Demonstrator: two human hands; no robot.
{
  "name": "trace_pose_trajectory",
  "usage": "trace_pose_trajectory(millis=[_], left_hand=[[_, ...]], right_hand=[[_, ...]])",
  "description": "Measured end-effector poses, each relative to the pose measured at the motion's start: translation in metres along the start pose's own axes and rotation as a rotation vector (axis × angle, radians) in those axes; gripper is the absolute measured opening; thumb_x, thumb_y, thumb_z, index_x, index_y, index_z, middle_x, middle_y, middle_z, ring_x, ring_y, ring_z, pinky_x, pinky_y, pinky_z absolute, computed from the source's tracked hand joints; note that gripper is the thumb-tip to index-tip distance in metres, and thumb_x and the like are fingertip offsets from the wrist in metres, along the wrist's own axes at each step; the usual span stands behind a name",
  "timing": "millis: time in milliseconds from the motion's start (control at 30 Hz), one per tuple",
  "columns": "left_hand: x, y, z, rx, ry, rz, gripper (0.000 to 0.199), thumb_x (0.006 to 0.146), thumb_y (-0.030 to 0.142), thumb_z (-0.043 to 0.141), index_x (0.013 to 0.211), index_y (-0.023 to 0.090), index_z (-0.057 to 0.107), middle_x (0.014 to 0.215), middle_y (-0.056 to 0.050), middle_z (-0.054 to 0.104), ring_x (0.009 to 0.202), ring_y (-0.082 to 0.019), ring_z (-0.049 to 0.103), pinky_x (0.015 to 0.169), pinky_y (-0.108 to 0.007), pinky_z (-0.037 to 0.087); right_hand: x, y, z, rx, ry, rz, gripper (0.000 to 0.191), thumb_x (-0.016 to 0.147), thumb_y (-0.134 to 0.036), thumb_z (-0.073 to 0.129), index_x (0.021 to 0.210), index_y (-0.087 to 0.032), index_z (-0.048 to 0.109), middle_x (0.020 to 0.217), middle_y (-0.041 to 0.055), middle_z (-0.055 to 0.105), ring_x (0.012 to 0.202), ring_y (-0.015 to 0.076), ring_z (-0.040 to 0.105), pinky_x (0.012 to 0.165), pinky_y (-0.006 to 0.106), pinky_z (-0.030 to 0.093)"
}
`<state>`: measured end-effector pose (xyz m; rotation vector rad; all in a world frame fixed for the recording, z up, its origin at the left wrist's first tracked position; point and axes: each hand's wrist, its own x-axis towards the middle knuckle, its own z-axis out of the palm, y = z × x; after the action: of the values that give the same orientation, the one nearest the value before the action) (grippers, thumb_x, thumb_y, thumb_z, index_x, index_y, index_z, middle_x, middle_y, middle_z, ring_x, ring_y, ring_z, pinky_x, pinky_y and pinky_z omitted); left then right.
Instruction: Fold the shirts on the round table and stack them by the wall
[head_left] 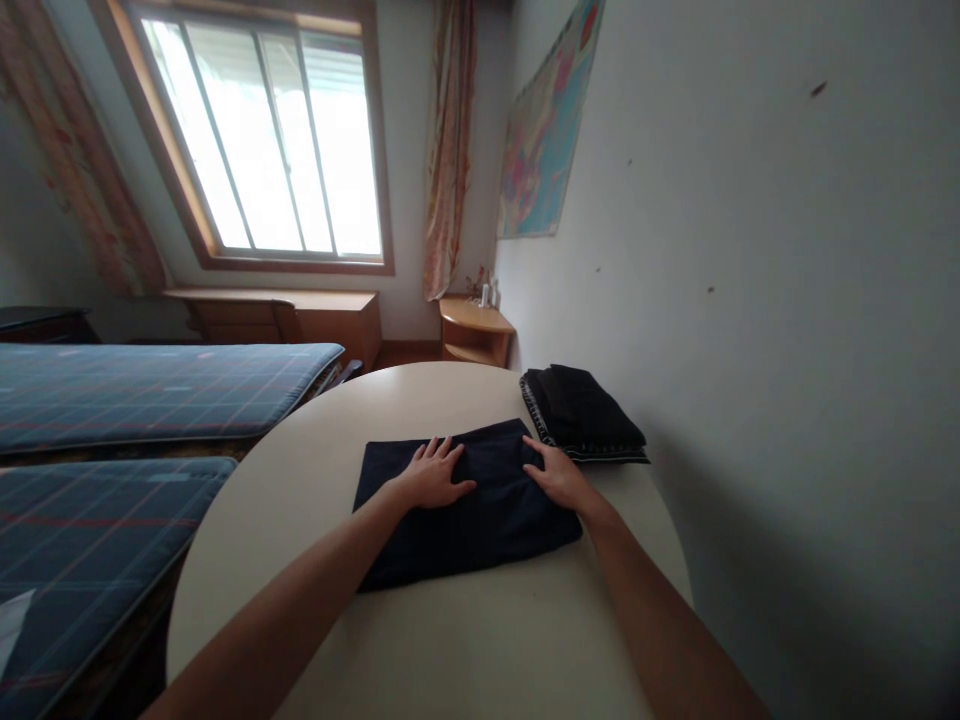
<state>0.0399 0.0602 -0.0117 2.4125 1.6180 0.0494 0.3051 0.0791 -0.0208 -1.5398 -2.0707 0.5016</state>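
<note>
A dark navy folded garment (480, 530) lies flat on the round cream table (300, 520); its exact kind does not show. My left hand (433, 474) rests on its upper middle, palm down with the fingers spread. At the garment's right edge is my right hand (555, 474), fingers apart and touching the cloth near the far right corner. Just beyond that hand sits a stack of folded black clothes (581, 405), with light stitching or trim along its edges.
The white wall (787, 400) runs close along the table's right side. Two plaid mattresses (150, 395) lie to the left. Farther back are a wooden desk (337, 315) beneath the window and a small corner shelf (476, 318) with little items on it.
</note>
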Motion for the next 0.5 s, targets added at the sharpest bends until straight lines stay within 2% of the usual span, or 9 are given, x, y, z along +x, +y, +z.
trace_pose_trajectory(millis=[67, 167, 267, 367, 500], left_hand=[[-0.009, 0.004, 0.004, 0.001, 0.007, 0.068, 0.091, 0.088, 0.074, 0.04, 0.157, 0.019, 0.022, 0.164, -0.016, 0.01, 0.15, -0.037, 0.004, 0.119, -0.057, 0.011], [-0.03, 0.01, 0.008, -0.035, -0.025, 0.257, 0.098, 0.081, 0.077, 0.05, 0.158, 0.026, 0.018, 0.165, -0.012, 0.008, 0.151, -0.035, 0.002, 0.12, -0.057, 0.008], [-0.05, 0.01, 0.006, -0.091, -0.062, 0.372, 0.103, 0.073, 0.078, 0.061, 0.157, 0.031, 0.023, 0.165, -0.009, 0.005, 0.151, -0.036, 0.003, 0.121, -0.057, 0.007], [-0.061, -0.001, 0.002, -0.135, -0.061, 0.397, 0.105, 0.069, 0.079, 0.065, 0.155, 0.03, 0.03, 0.165, -0.009, 0.01, 0.151, -0.037, 0.007, 0.121, -0.056, 0.008], [-0.063, -0.031, -0.002, -0.126, 0.058, 0.319, 0.095, 0.073, 0.078, 0.062, 0.152, 0.032, 0.036, 0.162, -0.006, 0.025, 0.151, -0.034, 0.011, 0.122, -0.056, 0.007]], right_hand=[[0.001, 0.002, -0.001, 0.013, 0.002, 0.005, 0.061, 0.085, -0.017, 0.059, 0.143, -0.005, 0.048, 0.141, 0.017, 0.055, 0.13, 0.0237, 0.054, 0.112, 0.036, 0.038], [0.002, 0.006, -0.002, 0.04, 0.007, 0.004, 0.061, 0.084, -0.017, 0.059, 0.142, -0.006, 0.049, 0.141, 0.0173, 0.055, 0.13, 0.0239, 0.055, 0.113, 0.036, 0.038], [0.003, 0.009, -0.004, 0.079, 0.029, -0.011, 0.06, 0.082, -0.018, 0.061, 0.141, -0.008, 0.052, 0.14, 0.0166, 0.057, 0.129, 0.0248, 0.055, 0.113, 0.038, 0.038], [0.003, 0.007, -0.006, 0.128, 0.048, -0.027, 0.061, 0.082, -0.019, 0.061, 0.141, -0.008, 0.052, 0.139, 0.0168, 0.057, 0.128, 0.0259, 0.056, 0.113, 0.04, 0.038], [0.004, 0.001, -0.014, 0.206, 0.038, -0.003, 0.062, 0.08, -0.019, 0.063, 0.14, -0.008, 0.053, 0.14, 0.0158, 0.057, 0.126, 0.0263, 0.058, 0.112, 0.04, 0.04]])
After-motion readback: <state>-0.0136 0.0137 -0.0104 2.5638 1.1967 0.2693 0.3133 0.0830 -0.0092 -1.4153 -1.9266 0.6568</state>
